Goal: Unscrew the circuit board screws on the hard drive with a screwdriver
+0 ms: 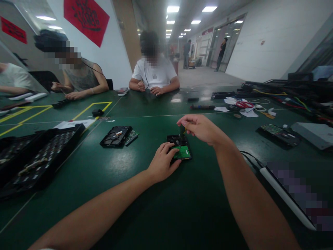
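Note:
In the head view, a black hard drive (169,139) with a green circuit board (185,152) lies flat on the dark green table in front of me. My left hand (163,160) grips its left side, with fingertips resting over the board's edge. Above the drive, my right hand (201,129) pinches the top of a dark-handled screwdriver (182,131). The screwdriver stands upright, its thin shaft pointing down at the board. Where exactly its tip meets the board is too small to tell.
Left of the drive lie another hard drive (116,135) and a loose circuit board (132,137). Black trays (52,152) stand far left. On the right are another drive (278,134), a grey metal box (312,133), a white-edged device (288,198) and cables. Co-workers sit across the table.

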`<state>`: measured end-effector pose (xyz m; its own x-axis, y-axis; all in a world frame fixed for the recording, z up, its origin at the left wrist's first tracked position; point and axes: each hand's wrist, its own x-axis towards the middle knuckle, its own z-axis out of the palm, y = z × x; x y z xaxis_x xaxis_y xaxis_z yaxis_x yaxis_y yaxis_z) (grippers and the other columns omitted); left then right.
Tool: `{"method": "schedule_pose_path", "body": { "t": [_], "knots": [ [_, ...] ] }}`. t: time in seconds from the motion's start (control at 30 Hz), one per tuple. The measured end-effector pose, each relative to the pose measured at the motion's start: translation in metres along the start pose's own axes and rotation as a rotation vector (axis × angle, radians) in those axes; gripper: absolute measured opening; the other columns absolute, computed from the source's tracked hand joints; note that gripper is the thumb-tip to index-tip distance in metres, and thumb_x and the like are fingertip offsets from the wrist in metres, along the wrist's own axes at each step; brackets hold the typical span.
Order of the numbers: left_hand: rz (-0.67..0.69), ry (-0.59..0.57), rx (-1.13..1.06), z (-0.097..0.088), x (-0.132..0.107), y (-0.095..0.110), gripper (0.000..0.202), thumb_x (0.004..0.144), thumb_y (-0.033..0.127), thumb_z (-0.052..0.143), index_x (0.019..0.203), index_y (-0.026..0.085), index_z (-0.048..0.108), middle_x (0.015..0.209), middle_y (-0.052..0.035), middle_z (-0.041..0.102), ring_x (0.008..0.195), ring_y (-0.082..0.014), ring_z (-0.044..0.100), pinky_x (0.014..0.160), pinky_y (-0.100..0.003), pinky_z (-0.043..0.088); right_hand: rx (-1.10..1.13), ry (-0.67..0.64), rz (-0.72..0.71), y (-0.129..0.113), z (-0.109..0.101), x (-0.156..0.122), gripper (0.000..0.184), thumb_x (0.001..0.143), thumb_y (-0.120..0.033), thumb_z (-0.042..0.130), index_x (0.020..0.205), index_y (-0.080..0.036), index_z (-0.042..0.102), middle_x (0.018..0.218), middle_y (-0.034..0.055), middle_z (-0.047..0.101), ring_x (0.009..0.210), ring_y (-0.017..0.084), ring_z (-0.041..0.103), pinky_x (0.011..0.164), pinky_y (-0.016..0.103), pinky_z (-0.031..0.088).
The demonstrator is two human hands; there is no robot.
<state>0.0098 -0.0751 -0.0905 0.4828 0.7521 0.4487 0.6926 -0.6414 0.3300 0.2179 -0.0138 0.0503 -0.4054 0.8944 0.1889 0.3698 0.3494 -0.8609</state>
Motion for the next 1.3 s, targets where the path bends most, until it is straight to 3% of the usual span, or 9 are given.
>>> {"method": "schedule_pose_path", "body": {
  "t": [0.2,0.47,0.67,0.87,1.0,1.1,1.2,1.3],
  "knots": [
    [0.003,0.014,-0.009,0.001,0.000,0.000,0.041,0.097,0.036,0.069,0.135,0.023,0.061,0.142,-0.0152,0.057,0.140,-0.0361,0.047,0.116,-0.060,0.047,-0.042,0.012,-0.024,0.003,-0.001,0.001,0.025,0.100,-0.032,0.057,0.105,-0.019,0.077,0.085,0.0025,0.069,0.061,0.012,0.052,0.056,0.026,0.039],
    [0.000,-0.002,0.001,0.000,0.000,0.000,0.039,0.098,0.036,0.068,0.134,0.023,0.060,0.144,-0.0148,0.056,0.142,-0.0358,0.046,0.117,-0.061,0.046,-0.125,0.093,0.069,0.004,0.002,0.001,0.034,0.087,-0.053,0.076,0.092,-0.019,0.071,0.089,0.0065,0.074,0.072,0.017,0.062,0.063,0.029,0.047],
    [-0.007,-0.006,-0.002,0.000,0.000,0.000,0.039,0.098,0.037,0.067,0.135,0.024,0.060,0.144,-0.0136,0.056,0.142,-0.0361,0.046,0.117,-0.061,0.046,-0.110,0.040,0.038,-0.002,0.006,-0.001,0.017,0.090,-0.036,0.069,0.093,-0.020,0.074,0.092,0.0040,0.075,0.063,0.013,0.057,0.059,0.028,0.044],
    [-0.004,-0.004,-0.015,-0.002,0.001,0.002,0.040,0.098,0.036,0.067,0.136,0.025,0.060,0.144,-0.0143,0.056,0.141,-0.0368,0.046,0.115,-0.063,0.047,0.073,-0.081,0.050,-0.004,0.011,0.001,0.023,0.098,-0.038,0.062,0.100,-0.020,0.077,0.099,0.0049,0.075,0.058,0.010,0.056,0.051,0.024,0.043],
    [-0.005,-0.004,-0.020,-0.002,0.000,0.002,0.041,0.098,0.036,0.067,0.137,0.026,0.060,0.144,-0.0139,0.055,0.141,-0.0364,0.046,0.115,-0.063,0.047,0.151,-0.064,0.134,-0.004,0.011,0.003,0.025,0.102,-0.030,0.052,0.107,-0.019,0.074,0.085,0.0047,0.071,0.060,0.013,0.062,0.051,0.024,0.046],
    [-0.007,0.001,-0.020,-0.002,0.000,0.002,0.039,0.098,0.035,0.068,0.135,0.025,0.060,0.145,-0.0134,0.055,0.142,-0.0360,0.046,0.117,-0.062,0.046,0.035,-0.032,0.112,-0.002,0.007,0.002,0.022,0.098,-0.039,0.063,0.095,-0.018,0.071,0.069,0.0011,0.064,0.057,0.013,0.057,0.051,0.025,0.042],
    [-0.006,0.002,-0.021,-0.002,0.000,0.002,0.039,0.097,0.035,0.068,0.134,0.025,0.060,0.145,-0.0132,0.055,0.143,-0.0359,0.045,0.117,-0.062,0.046,-0.102,0.055,0.135,0.001,0.005,0.001,0.033,0.088,-0.049,0.076,0.079,-0.020,0.063,0.064,0.0003,0.063,0.056,0.013,0.054,0.051,0.026,0.038],
    [-0.006,-0.004,-0.014,-0.002,0.000,0.001,0.039,0.097,0.035,0.068,0.134,0.024,0.060,0.145,-0.0136,0.055,0.143,-0.0359,0.045,0.118,-0.062,0.046,-0.146,0.121,0.163,0.005,0.005,0.003,0.028,0.086,-0.043,0.076,0.077,-0.020,0.062,0.066,0.0013,0.066,0.056,0.013,0.054,0.052,0.026,0.038]
  ]
}}
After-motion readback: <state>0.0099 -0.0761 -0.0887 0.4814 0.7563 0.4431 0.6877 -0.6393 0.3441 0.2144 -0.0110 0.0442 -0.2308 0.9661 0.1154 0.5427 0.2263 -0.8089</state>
